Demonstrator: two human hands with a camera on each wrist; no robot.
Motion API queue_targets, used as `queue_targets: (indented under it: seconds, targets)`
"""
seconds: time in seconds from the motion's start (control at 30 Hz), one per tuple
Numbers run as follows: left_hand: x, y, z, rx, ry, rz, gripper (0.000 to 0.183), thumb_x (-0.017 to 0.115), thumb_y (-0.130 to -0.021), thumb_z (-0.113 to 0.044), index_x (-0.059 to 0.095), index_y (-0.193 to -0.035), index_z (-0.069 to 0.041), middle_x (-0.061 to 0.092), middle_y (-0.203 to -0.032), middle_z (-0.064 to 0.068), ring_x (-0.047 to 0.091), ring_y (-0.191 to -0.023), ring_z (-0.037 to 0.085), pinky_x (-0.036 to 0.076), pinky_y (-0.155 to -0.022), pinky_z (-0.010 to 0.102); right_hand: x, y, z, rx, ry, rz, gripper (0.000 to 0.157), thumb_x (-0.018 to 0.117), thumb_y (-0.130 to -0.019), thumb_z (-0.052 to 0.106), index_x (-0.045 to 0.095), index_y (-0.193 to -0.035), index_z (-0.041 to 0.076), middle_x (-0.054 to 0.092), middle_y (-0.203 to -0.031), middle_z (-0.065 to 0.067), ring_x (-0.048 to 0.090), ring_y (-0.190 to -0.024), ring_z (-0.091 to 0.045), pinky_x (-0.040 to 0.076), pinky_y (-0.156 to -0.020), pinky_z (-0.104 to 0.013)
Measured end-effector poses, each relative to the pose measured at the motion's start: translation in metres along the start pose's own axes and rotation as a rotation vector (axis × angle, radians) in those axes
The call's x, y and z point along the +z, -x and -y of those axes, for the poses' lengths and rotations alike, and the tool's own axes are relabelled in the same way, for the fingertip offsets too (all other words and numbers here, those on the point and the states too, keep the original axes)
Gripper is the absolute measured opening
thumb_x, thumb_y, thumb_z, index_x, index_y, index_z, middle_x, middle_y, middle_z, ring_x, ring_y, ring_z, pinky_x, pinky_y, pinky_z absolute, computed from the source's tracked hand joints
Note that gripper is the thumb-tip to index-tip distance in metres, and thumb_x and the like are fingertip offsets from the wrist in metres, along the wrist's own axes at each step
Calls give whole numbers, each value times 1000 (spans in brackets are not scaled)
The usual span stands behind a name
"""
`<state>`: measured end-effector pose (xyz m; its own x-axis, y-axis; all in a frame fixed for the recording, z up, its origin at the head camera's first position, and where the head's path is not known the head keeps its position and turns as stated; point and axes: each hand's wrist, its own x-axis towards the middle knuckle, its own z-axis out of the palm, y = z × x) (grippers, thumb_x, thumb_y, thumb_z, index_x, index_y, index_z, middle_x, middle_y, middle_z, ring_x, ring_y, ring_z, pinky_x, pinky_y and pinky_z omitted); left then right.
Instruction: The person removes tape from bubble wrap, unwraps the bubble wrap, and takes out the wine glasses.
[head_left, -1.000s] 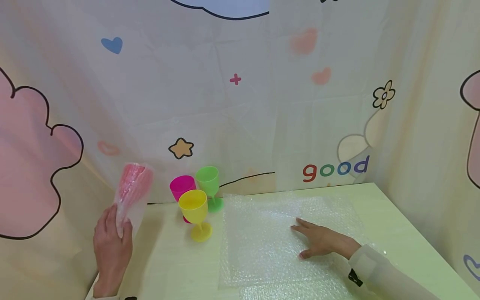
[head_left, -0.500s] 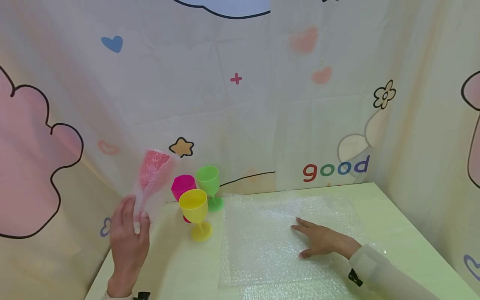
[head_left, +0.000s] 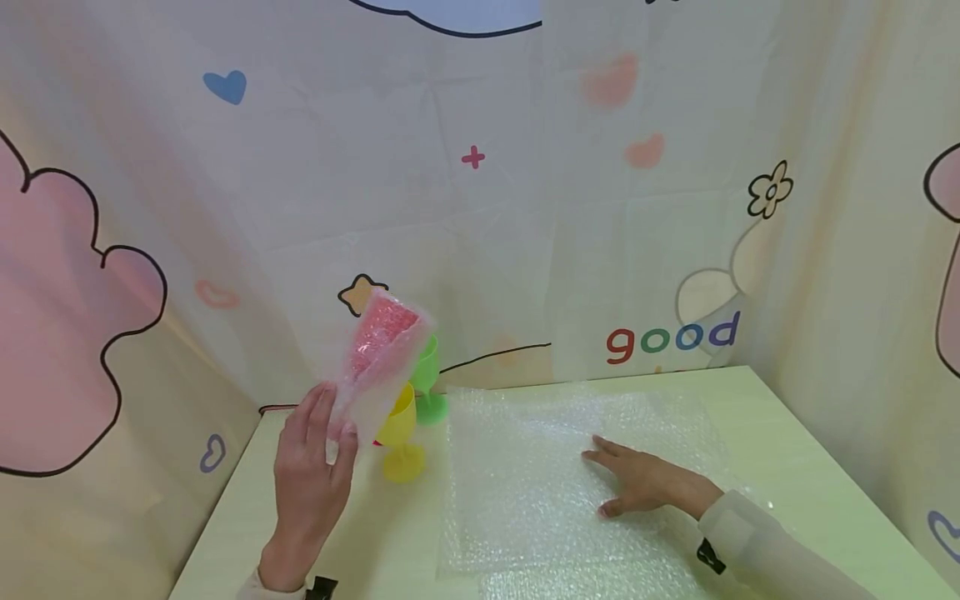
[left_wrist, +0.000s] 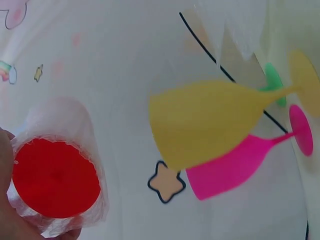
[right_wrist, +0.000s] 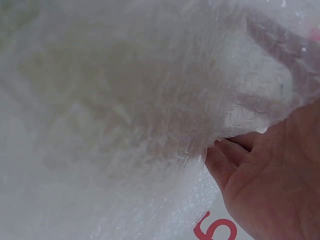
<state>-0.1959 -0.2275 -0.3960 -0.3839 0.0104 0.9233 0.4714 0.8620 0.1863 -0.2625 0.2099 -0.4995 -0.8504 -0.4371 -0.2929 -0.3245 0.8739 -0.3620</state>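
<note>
My left hand (head_left: 311,467) grips the lower part of a red goblet wrapped in bubble wrap (head_left: 378,342), raised and tilted to the right. A round red end of it (left_wrist: 56,177) shows bare inside the wrap in the left wrist view. Behind it stand a yellow goblet (head_left: 403,462) and a green goblet (head_left: 429,375), both partly covered from the head. A magenta goblet (left_wrist: 227,167), nearly hidden there, appears in the left wrist view. With fingers spread, my right hand (head_left: 645,482) rests on a flat bubble wrap sheet (head_left: 517,483); some fingers show through wrap in its wrist view.
Another piece of bubble wrap (head_left: 585,583) lies at the front, partly under the flat sheet. The pale table (head_left: 795,467) meets a printed cloth backdrop (head_left: 510,250) at the back and both sides.
My left hand has carried the wrapped goblet rightward from the table's left side until it overlaps the standing goblets in the head view. The right hand has stayed in place.
</note>
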Motion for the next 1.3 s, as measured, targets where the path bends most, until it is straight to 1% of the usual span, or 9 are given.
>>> queue_targets:
  seconds: [0.13,0.33,0.43,0.5,0.67,0.77,0.93,1.03,1.3]
  targets:
    - [10,3,-15,25,6,52,44,45,-93,-29,52,-132,-9,57,-127,13,56,-107,32,50,-82,49,1,0,0,8,-8,4,92,71,-67,59,31,-145,29,15,-158,-4,23,-143,-31,28,-111,-55]
    - [24,8,-39,76,39,90,43,43,-95,-31,53,-132,-13,59,-126,10,59,-105,28,52,-77,45,2,1,1,1,3,2,93,70,-67,59,31,-145,28,15,-158,-5,25,-143,-31,30,-110,-55]
    - [29,11,-49,74,33,156,43,45,-94,-32,51,-134,-18,58,-128,9,58,-108,26,53,-81,43,1,1,2,-3,9,-2,93,70,-67,60,31,-145,28,15,-158,-6,25,-142,-32,31,-109,-55]
    - [33,13,-56,70,26,196,43,48,-93,-31,50,-135,-21,57,-129,8,57,-112,26,53,-84,44,0,1,2,-6,11,-4,93,70,-67,59,31,-145,27,16,-158,-6,26,-142,-33,31,-109,-55]
    - [53,21,-69,18,-3,295,49,55,-89,-27,47,-137,-25,57,-130,5,57,-115,25,53,-85,43,0,0,1,-20,48,-18,93,69,-67,61,32,-145,25,17,-157,-8,28,-141,-34,33,-108,-55]
    - [65,27,-77,-34,-39,380,49,56,-89,-28,46,-138,-27,58,-130,4,57,-114,23,53,-84,40,1,-2,0,-16,54,-16,94,69,-67,61,32,-145,25,17,-158,-7,28,-141,-33,33,-108,-54]
    - [80,36,-88,-90,-83,521,48,53,-92,-32,44,-139,-29,55,-133,2,55,-117,23,51,-86,39,3,-4,-2,-12,54,-11,94,69,-67,62,32,-145,26,17,-158,-6,28,-141,-33,33,-108,-54]
    - [87,40,-90,-110,-90,566,48,52,-93,-33,43,-139,-29,53,-135,1,54,-118,23,51,-87,41,3,-4,-2,-11,62,-18,94,69,-66,62,32,-145,27,17,-158,-6,29,-141,-33,34,-107,-54]
    - [102,54,-91,-145,-79,646,44,51,-93,-33,46,-137,-28,54,-134,1,56,-115,24,50,-86,45,1,-2,1,10,41,-12,93,70,-66,61,32,-145,28,17,-158,-5,28,-141,-32,33,-107,-55]
